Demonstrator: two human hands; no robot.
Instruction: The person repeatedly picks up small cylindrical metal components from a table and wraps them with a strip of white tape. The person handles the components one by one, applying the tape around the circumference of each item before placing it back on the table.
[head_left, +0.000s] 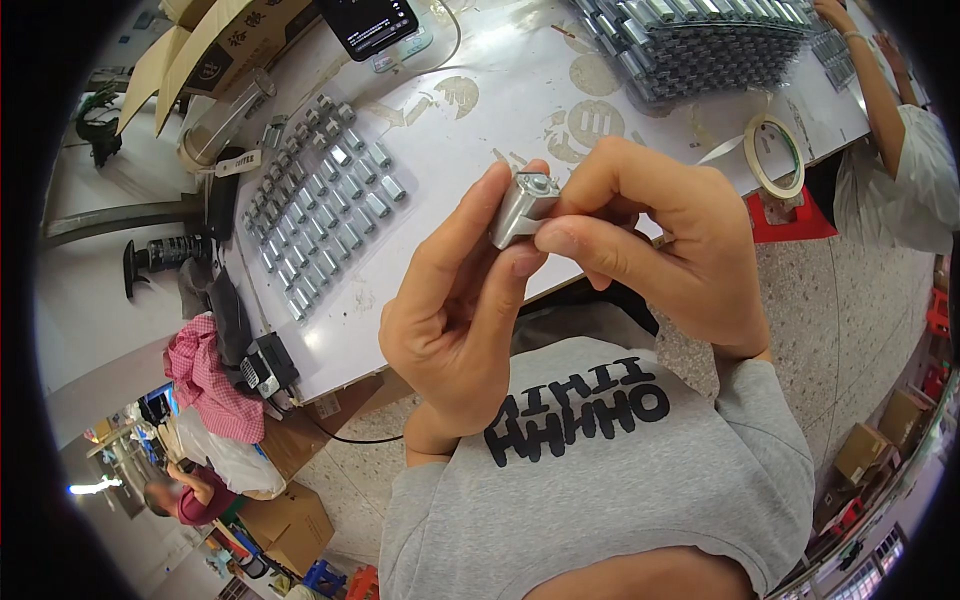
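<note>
Head view showed one motor [522, 212] above the table [425, 170], gripped by the left hand [448, 318], pinched by the right hand [682, 240]; it seemed unfinished. Whether the motor rows [341, 199] were done, I could not tell.

1. Table [440, 130]: white top, peeled brownish patches [597, 125].
2. Left side: rows of small metal parts [340, 198].
3. Far right: taller stack of similar parts [710, 50], multiple layers.
4. Far edge: phone [365, 22], cable [458, 35] looping just beside it.
5. Right, near edge: tape roll [752, 160].
</note>
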